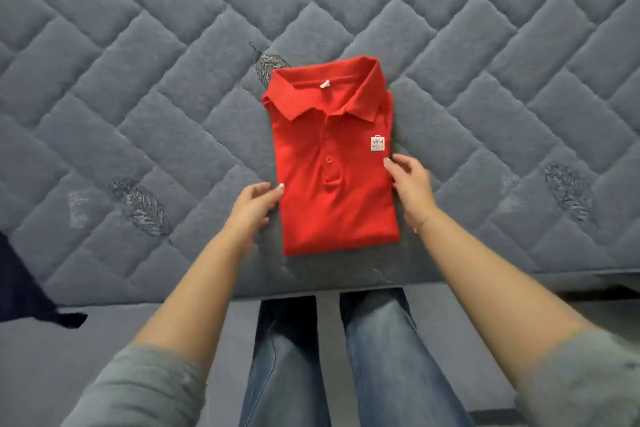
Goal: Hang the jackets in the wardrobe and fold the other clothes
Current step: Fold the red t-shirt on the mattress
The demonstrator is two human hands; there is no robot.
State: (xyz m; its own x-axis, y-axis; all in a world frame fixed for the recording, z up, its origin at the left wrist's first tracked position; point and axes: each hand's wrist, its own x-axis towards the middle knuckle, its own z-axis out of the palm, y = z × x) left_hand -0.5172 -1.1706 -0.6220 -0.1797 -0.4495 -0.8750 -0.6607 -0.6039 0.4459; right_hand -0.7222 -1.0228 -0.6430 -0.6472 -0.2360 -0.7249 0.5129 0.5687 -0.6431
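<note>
Though relaxed, fingers (393, 163) at polo shirt (332, 184).

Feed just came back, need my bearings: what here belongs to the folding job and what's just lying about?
Job:
red polo shirt, folded, collar up
left hand at its left edge
right hand at its right edge

Lying about:
quilted blue mattress under it
dark cloth at far left, unclear what

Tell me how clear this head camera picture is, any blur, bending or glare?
Head view: the red polo shirt and its white logo patch are sharp; the quilted mattress lines bow outward from wide-angle distortion; the grey sleeves near the bottom corners look soft and smeared; lighting is even and dim, with no glare and only faint shadows under both hands.
</note>
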